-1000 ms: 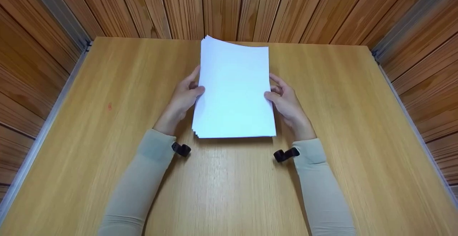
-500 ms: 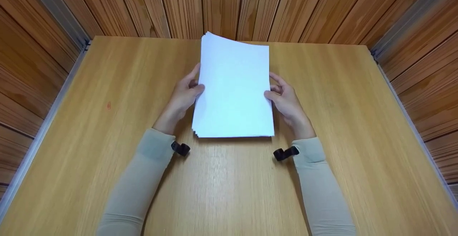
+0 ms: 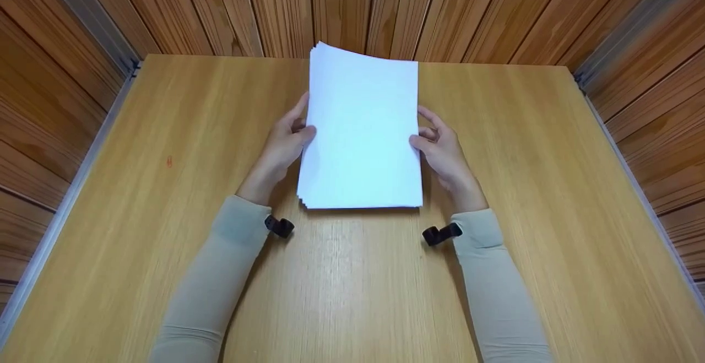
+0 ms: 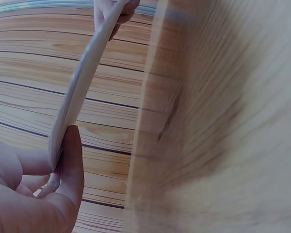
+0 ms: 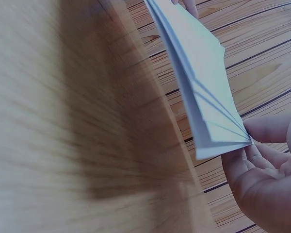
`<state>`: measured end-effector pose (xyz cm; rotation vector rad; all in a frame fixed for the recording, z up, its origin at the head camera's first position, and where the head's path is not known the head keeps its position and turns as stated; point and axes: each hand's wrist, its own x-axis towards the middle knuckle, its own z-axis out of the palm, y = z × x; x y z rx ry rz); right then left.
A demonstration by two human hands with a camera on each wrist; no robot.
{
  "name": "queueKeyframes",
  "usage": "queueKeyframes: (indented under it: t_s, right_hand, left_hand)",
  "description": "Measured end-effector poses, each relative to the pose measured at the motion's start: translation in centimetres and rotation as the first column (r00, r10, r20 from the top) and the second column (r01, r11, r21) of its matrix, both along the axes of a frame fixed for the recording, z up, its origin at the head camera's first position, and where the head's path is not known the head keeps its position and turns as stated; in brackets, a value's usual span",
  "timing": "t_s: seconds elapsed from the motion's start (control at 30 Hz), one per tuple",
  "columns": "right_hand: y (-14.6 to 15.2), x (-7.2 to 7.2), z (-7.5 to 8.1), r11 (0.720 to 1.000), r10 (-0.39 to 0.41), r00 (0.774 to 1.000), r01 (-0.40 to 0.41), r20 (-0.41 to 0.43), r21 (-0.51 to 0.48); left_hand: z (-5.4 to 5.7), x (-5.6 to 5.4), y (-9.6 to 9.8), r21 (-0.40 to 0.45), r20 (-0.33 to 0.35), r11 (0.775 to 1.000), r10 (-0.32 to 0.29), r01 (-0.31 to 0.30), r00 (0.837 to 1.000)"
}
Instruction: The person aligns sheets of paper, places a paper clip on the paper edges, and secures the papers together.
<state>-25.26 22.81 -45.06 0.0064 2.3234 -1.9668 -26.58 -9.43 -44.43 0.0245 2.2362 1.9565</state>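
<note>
A stack of white paper is held up above the table by both hands, its sheets fanned a little at the left corners. My left hand grips the left edge, thumb on top and fingers behind. On the opposite edge my right hand pinches the sheets the same way. In the left wrist view the stack shows edge-on, bowed, between thumb and fingers of the left hand. Seen from the right wrist, the sheets spread apart at the near end and come together at the right hand's pinch.
The wooden table lies under the arms and paper. A small red mark shows on its left part. Wood-plank walls stand at the back and sides. Each sleeve cuff carries a small black camera.
The paper stack has shifted slightly up and away in the head view, its far edge now overlapping the back wall more. Both hands keep their hold and have moved with it.
</note>
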Motion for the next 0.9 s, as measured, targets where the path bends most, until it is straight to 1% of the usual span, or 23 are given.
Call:
queueKeyframes:
  t_s: [0.23, 0.4, 0.67, 0.9]
  right_hand:
    - [-0.11, 0.01, 0.26, 1.000, -0.015, 1.000, 0.015, -0.012, -0.018]
    - [-0.21, -0.09, 0.34, 1.000, -0.015, 0.997, 0.013, -0.072, -0.022]
    - [-0.46, -0.11, 0.52, 0.999, -0.035, 0.983, 0.030, -0.181, -0.032]
    - [-0.76, -0.02, 0.54, 0.998, -0.061, 0.953, 0.055, -0.298, -0.029]
  left_hand:
    - [0.03, -0.24, -0.23, 0.015, -0.008, 1.000, 0.003, -0.003, 1.000]
    - [-0.12, -0.32, -0.24, 0.015, -0.035, 1.000, 0.006, -0.006, 0.999]
    - [-0.12, -0.23, -0.20, 0.067, -0.123, 0.998, -0.004, 0.012, 0.992]
    - [0.02, -0.19, -0.09, 0.080, -0.214, 0.997, 0.004, 0.013, 0.977]
